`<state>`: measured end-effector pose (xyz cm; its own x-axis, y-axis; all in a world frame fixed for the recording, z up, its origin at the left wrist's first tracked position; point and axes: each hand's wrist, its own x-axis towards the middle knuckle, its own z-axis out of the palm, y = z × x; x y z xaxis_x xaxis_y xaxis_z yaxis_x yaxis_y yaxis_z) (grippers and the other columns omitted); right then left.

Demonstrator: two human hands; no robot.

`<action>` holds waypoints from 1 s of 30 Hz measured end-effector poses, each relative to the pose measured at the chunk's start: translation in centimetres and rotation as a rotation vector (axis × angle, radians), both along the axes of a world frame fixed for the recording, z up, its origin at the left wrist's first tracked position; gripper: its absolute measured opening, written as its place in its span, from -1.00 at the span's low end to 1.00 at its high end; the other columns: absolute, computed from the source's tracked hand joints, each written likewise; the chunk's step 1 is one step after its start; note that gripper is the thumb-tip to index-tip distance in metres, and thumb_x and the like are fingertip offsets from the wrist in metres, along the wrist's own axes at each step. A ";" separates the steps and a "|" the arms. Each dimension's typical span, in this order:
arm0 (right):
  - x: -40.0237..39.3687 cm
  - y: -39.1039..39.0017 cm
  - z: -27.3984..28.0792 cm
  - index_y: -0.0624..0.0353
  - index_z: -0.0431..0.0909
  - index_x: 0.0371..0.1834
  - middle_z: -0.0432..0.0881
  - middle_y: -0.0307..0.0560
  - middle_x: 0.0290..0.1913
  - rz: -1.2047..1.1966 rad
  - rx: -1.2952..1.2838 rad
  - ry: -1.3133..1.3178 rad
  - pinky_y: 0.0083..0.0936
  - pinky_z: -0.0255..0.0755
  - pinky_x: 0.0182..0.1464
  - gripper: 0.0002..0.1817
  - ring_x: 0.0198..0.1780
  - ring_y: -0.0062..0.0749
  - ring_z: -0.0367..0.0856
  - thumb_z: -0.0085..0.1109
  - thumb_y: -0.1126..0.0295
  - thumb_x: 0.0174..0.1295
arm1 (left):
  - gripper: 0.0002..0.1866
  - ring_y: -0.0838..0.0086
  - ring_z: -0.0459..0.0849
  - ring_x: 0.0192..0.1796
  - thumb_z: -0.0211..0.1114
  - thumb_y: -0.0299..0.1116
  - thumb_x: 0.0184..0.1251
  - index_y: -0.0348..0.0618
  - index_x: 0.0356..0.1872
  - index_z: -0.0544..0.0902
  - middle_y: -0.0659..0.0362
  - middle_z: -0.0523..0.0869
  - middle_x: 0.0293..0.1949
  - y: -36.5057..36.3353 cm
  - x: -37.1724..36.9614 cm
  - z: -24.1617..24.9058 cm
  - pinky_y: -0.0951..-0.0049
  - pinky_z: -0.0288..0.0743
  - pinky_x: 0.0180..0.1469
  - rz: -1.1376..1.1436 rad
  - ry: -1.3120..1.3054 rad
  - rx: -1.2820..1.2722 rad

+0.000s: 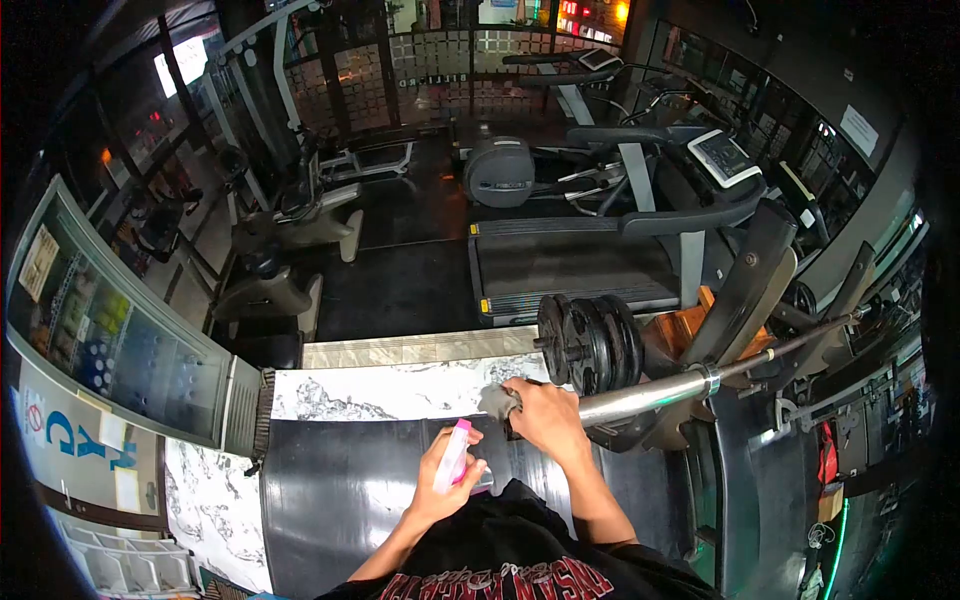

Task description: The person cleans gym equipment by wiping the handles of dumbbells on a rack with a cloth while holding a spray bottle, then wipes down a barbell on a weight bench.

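Observation:
My left hand [440,478] is wrapped round a white and pink spray bottle [457,455] near the front of my body. To its right, my right hand [545,415] holds a grey cloth [497,401], with the fingers closed on it. That hand is at the near end of a silver barbell [640,397], whose shaft runs off to the right. Whether the cloth touches the bar's end cannot be made out.
Black weight plates [590,343] hang just beyond the bar, beside a rack upright [745,285]. A treadmill [570,262] stands farther ahead. On the left is a glass-door fridge [115,330]; a white marbled strip [400,388] crosses the floor.

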<state>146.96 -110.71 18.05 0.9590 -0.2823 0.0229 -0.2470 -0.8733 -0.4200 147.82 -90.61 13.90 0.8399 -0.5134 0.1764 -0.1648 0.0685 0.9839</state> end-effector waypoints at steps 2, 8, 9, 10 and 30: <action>-0.6 -0.3 0.7 -0.03 0.59 0.09 0.71 0.05 -0.19 0.141 0.067 0.045 -0.15 0.56 -0.11 -0.48 -0.18 0.00 0.69 0.21 0.39 -0.08 | -0.69 0.53 0.61 -0.36 0.38 -0.58 0.14 -0.30 -0.08 0.54 0.03 0.62 -0.06 -0.1 -0.2 -0.2 0.50 0.48 -0.29 -0.002 0.013 0.015; -3.3 -0.8 -0.7 -0.07 0.53 0.19 0.55 -0.03 0.21 0.382 -0.035 -0.303 -0.23 0.53 0.11 -0.29 0.08 -0.10 0.61 0.20 0.57 -0.20 | -0.70 0.34 0.61 -0.11 0.37 -0.56 0.15 -0.30 -0.09 0.53 -0.02 0.62 -0.08 0.1 -0.4 -0.4 0.39 0.48 -0.08 0.036 0.030 -0.028; -3.6 -0.9 -1.0 -0.06 0.55 0.16 0.60 -0.01 0.15 0.396 -0.062 -0.349 -0.24 0.52 0.14 -0.30 0.13 -0.12 0.61 0.19 0.63 -0.22 | -0.69 0.35 0.62 -0.12 0.37 -0.57 0.15 -0.30 -0.08 0.53 -0.02 0.62 -0.08 0.2 -0.4 -0.5 0.40 0.48 -0.10 0.054 0.019 -0.028; -3.7 -1.2 -1.2 -0.06 0.55 0.16 0.60 -0.01 0.15 0.395 -0.063 -0.352 -0.24 0.52 0.14 -0.30 0.13 -0.12 0.61 0.19 0.63 -0.22 | -0.69 0.36 0.62 -0.14 0.37 -0.58 0.14 -0.30 -0.08 0.52 -0.03 0.62 -0.09 0.3 -0.3 -0.5 0.41 0.48 -0.11 0.072 0.008 -0.028; 2.6 -1.5 -1.0 0.11 0.62 -0.06 0.72 0.10 -0.32 0.270 0.026 0.236 -0.04 0.54 -0.12 -0.67 -0.17 0.06 0.70 0.18 0.34 0.08 | -0.67 0.57 0.59 -0.42 0.23 -0.71 0.18 -0.34 -0.03 0.43 -0.01 0.55 -0.01 -0.6 -1.2 -0.2 0.55 0.52 -0.33 0.072 -0.038 -0.049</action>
